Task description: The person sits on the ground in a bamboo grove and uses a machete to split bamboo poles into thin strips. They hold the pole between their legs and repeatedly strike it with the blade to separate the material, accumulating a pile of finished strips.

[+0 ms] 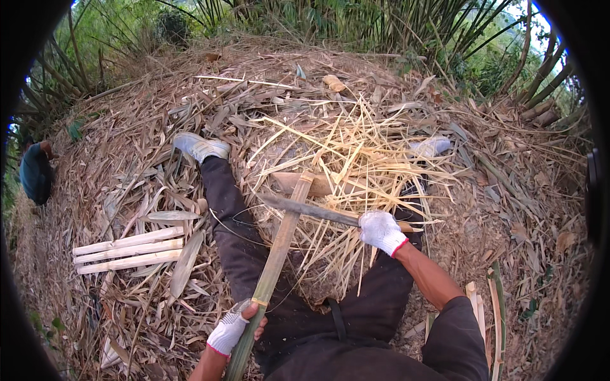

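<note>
Bamboo strip [279, 241] is being clasped low by left hand [230, 330], running up-forward; blade [305, 208] is being gripped crosswise by right hand [380, 232].

White-gloved hands [381, 232], green bamboo pole [273, 267], dark trousers [238, 241].

An outdoor bamboo grove is shown: the ground [508, 209] is covered by dry leaves, and bamboo stems [438, 25] are seen behind.
</note>
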{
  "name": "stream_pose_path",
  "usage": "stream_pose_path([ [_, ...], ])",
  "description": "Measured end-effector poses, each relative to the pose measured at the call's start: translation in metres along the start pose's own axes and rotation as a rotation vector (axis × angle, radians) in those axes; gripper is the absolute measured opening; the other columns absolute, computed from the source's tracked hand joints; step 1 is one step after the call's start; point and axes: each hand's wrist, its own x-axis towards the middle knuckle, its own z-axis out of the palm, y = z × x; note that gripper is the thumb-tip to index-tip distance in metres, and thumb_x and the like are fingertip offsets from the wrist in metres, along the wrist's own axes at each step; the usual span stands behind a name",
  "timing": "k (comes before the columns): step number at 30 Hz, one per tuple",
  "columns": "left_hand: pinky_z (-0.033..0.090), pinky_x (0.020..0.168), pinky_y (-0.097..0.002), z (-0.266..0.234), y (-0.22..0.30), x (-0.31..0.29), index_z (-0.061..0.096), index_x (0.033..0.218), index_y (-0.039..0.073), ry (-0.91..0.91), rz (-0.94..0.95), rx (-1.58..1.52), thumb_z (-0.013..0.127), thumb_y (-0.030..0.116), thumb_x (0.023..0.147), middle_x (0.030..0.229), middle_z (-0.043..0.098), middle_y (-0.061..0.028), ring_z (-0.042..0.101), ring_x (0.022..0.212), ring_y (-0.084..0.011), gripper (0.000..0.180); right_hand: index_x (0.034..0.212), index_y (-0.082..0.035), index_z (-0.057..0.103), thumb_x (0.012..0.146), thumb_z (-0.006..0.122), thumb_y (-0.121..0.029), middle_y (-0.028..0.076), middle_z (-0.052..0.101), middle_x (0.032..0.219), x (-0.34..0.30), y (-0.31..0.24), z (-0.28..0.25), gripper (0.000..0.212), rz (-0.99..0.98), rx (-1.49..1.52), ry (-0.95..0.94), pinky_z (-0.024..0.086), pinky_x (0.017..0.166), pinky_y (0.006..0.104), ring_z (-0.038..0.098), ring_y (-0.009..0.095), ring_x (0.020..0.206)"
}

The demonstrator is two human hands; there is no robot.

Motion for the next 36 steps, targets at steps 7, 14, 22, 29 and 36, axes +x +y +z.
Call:
stream_pose_path([
  [7,0.049,0.051,-0.0277,0.010,0.000,0.002,0.053,0.106,0.008,0.082,0.042,0.170,0.060,0.042,0.099,0.075,0.060,-0.0052,0.057,0.058,-0.0128,0.036,0.089,-0.001,0.073,0.081,0.058,-0.020,0.021,0.072,0.089,0.018,0.016,-0.012,0.025,0.329,0.121,0.069,0.058,0.078,0.0466,0.072,0.036,0.084],
  [14,0.049,0.052,-0.0273,0.016,0.000,-0.002,0.054,0.108,0.007,0.086,0.071,0.149,0.063,0.041,0.097,0.078,0.061,-0.0055,0.058,0.060,-0.0131,0.037,0.095,-0.001,0.072,0.082,0.062,-0.024,0.021,0.072,0.091,0.015,-0.001,-0.007,0.028,0.125,0.043,-0.077,0.057,0.078,0.0465,0.072,0.035,0.086],
  [22,0.048,0.050,-0.0280,0.012,-0.004,0.017,0.055,0.109,0.008,-0.042,0.158,0.069,0.040,0.064,0.099,0.084,0.064,-0.0084,0.057,0.058,-0.0142,0.059,0.089,0.002,0.067,0.086,0.058,-0.025,0.031,0.065,0.089,-0.016,0.027,0.000,0.029,0.501,0.319,0.313,0.052,0.079,0.0501,0.064,0.047,0.088],
  [29,0.050,0.056,-0.0325,0.008,0.004,0.043,0.053,0.120,0.011,-0.218,0.270,-0.205,0.041,0.066,0.098,0.091,0.067,-0.0120,0.060,0.064,-0.0202,0.060,0.105,-0.005,0.059,0.097,0.061,-0.038,0.000,0.052,0.061,-0.108,-0.021,-0.014,0.034,0.690,1.185,0.051,0.042,0.038,0.0293,0.052,0.012,0.044],
  [36,0.054,0.056,-0.0277,-0.030,0.090,0.049,0.059,0.117,0.010,-0.136,0.508,0.009,0.051,0.045,0.102,0.087,0.068,-0.0059,0.065,0.068,-0.0130,0.040,0.120,-0.008,0.059,0.094,0.067,-0.039,0.001,0.054,0.064,-0.147,-0.055,0.047,0.041,0.713,1.634,-0.049,0.045,0.038,0.0303,0.053,0.013,0.044],
])
